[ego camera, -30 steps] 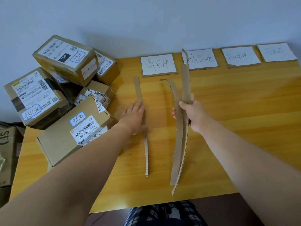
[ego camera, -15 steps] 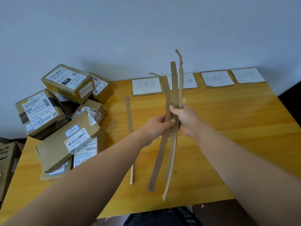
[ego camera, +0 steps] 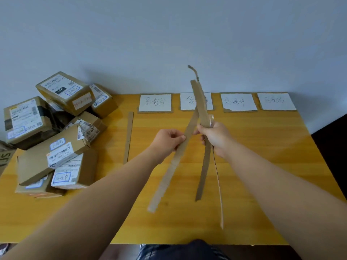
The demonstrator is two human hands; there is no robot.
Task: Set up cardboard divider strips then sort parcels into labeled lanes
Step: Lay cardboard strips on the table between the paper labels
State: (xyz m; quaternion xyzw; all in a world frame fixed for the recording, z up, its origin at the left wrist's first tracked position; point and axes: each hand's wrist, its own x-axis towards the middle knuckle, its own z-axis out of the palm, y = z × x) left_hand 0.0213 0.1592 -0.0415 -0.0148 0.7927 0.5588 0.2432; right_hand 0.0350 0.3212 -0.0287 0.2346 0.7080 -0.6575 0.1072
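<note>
- Yellow wooden worktop (ego camera: 262, 147), set against a pale wall (ego camera: 169, 34).
- Heap of brown parcels (ego camera: 56, 132) on the worktop's far left corner, stacked and tilted against one another, with white shipping labels facing up. Print too blurred to read.
- Four white label cards (ego camera: 155, 102) in a row along the back edge, lying flat and slightly apart, each with handwriting. Second card from the left partly hidden behind raised cardboard.
- Bundle of strips (ego camera: 204, 173) held above the worktop at mid-frame, near upright. Top reaches past the cards and up in front of the wall; lower ends hang free toward the near edge. One strip shows its broad side, another sits thin and edge-on just to its right.
- Slanted strip (ego camera: 169, 177), also clear of the worktop, running from the bundle's upper part down and to the left, lower end blurred.
- Laid strip (ego camera: 128, 136) flat on the worktop between the parcels and the first card, running front to back, well apart from both grips.
- Right grip (ego camera: 216, 136): clenched round the bundle of strips at about mid-length, fingers wrapped tight.
- Left grip (ego camera: 169, 140): thumb and fingertips pinching the slanted strip in its upper half, just beside the right grip.
</note>
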